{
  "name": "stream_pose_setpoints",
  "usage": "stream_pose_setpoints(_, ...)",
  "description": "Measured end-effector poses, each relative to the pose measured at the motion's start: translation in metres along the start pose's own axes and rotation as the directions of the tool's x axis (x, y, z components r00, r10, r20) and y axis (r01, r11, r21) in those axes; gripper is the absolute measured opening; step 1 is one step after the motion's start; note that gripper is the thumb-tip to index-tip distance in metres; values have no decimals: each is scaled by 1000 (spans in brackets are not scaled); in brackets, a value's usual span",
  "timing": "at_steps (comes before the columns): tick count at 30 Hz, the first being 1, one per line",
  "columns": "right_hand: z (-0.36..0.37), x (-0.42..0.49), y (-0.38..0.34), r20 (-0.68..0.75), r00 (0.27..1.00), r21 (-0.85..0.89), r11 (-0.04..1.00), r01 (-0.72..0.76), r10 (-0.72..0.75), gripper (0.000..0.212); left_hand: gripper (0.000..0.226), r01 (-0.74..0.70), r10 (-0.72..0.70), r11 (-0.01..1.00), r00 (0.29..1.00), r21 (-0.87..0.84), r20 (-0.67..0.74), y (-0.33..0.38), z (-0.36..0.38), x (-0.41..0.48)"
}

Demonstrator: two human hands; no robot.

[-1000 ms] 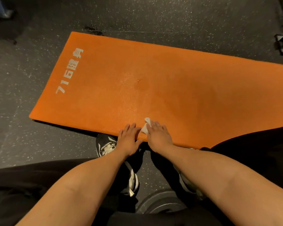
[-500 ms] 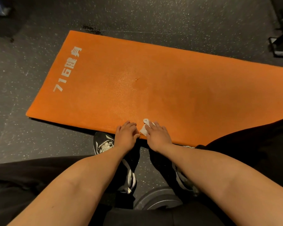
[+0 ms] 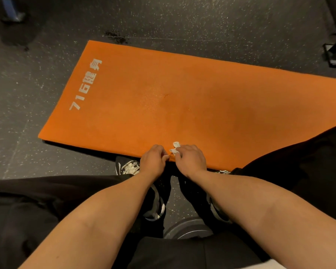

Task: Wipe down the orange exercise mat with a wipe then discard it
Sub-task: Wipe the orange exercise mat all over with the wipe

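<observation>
Head view: right hand (image 3: 191,162) grips wipe (image 3: 175,148), left hand (image 3: 153,162) pinches mat (image 3: 182,90)

Right hand (image 3: 191,159) hides most of the wipe (image 3: 176,148); mat (image 3: 202,98) cropped rightward.

Single view, head-worn, wide-angle. Position: above a crouched person's legs (image 3: 37,200), facing forward and steeply down. Near range: forearms (image 3: 109,210) fill the lower frame; left hand (image 3: 153,162) and right hand (image 3: 191,161) at centre, close enough to show the white wipe (image 3: 176,147). Mid range: orange mat (image 3: 182,98), cut by the right edge. Beyond: speckled floor (image 3: 27,94).
</observation>
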State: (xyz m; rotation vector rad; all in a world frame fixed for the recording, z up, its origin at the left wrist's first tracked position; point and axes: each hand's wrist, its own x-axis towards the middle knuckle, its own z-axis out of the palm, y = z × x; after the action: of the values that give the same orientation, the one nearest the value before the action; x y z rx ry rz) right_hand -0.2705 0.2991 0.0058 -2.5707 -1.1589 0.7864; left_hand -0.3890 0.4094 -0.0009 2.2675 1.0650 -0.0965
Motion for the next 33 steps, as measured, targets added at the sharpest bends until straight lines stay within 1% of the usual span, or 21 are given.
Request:
stream_pose_setpoints(3, 2, -3, -1, 36, 998, -43, 998, 48, -47, 43, 11, 13, -13, 1000, 1000, 15, 15, 2, 1, -3)
stream_pose_setpoints(6, 2, -3, 0, 171, 979, -103, 987, 127, -108, 47, 9, -2, 0, 999, 998, 32, 63, 2, 2, -2)
stream_pose_setpoints(7, 1, -1, 3, 215, 970, -104, 985, 137, -113, 49, 14, -17, 14, 999, 996, 37, 82, 3, 3, 0)
stream_pose_setpoints(9, -3, 7, 10, 255, 964, -116, 988, 104, -71, 52, 30, -15, 5, 997, 990, 70, 140, 9, 2, 5)
stream_pose_setpoints(11, -7, 15, 14, 248, 968, -142, 990, -1, 36, 55, 46, 43, -64, 993, 978, 112, 198, 17, 0, 11)
stream_pose_setpoints(12, -8, 18, 14, 248, 966, -154, 987, -34, 72, 56, 50, 70, -98, 989, 970, 132, 224, 21, -1, 15)
stream_pose_setpoints(13, -8, 21, 11, 258, 963, -164, 986, -32, 74, 56, 51, 86, -122, 984, 962, 155, 246, 23, -1, 19)
stream_pose_setpoints(14, -7, 22, 8, 274, 961, -166, 986, 4, 43, 56, 50, 91, -136, 980, 956, 178, 259, 25, -2, 22)
stream_pose_setpoints(17, -3, 25, 7, 317, 939, -167, 967, 191, -130, 55, 49, 85, -155, 965, 949, 249, 276, 29, -2, 29)
stream_pose_setpoints(18, -4, 29, 9, 325, 934, -174, 962, 210, -145, 54, 50, 77, -157, 959, 945, 272, 286, 29, -1, 30)
stream_pose_setpoints(19, -6, 34, 12, 326, 937, -183, 964, 191, -123, 54, 51, 65, -155, 954, 942, 292, 297, 29, 0, 30)
stream_pose_setpoints(21, -11, 49, 17, 297, 955, -210, 976, 62, 3, 56, 52, 46, -146, 950, 940, 310, 308, 26, 1, 32)
stream_pose_setpoints(23, -14, 61, 18, 261, 956, -225, 971, -75, 135, 58, 51, 49, -140, 951, 949, 307, 281, 21, 1, 37)
stream_pose_setpoints(24, -13, 65, 16, 262, 953, -217, 972, -93, 150, 58, 49, 51, -137, 950, 955, 308, 264, 20, 1, 41)
stream_pose_setpoints(25, -10, 66, 12, 277, 953, -197, 978, -71, 125, 57, 49, 54, -137, 950, 957, 308, 255, 20, 0, 45)
stream_pose_setpoints(28, -4, 67, 3, 314, 946, -141, 982, 129, -79, 55, 50, 47, -128, 952, 959, 302, 253, 23, 1, 62)
stream_pose_setpoints(29, -4, 71, 3, 320, 940, -142, 975, 172, -119, 55, 51, 46, -126, 952, 960, 302, 251, 24, 2, 67)
stream_pose_setpoints(30, -6, 78, 6, 319, 940, -154, 972, 175, -119, 55, 51, 46, -126, 953, 959, 300, 253, 24, 3, 71)
stream_pose_setpoints(31, -9, 86, 10, 309, 948, -177, 974, 140, -80, 55, 51, 44, -125, 953, 958, 300, 258, 22, 4, 74)
stream_pose_setpoints(33, -17, 100, 20, 250, 964, -211, 977, -33, 86, 58, 51, 37, -120, 953, 958, 300, 261, 18, 7, 78)
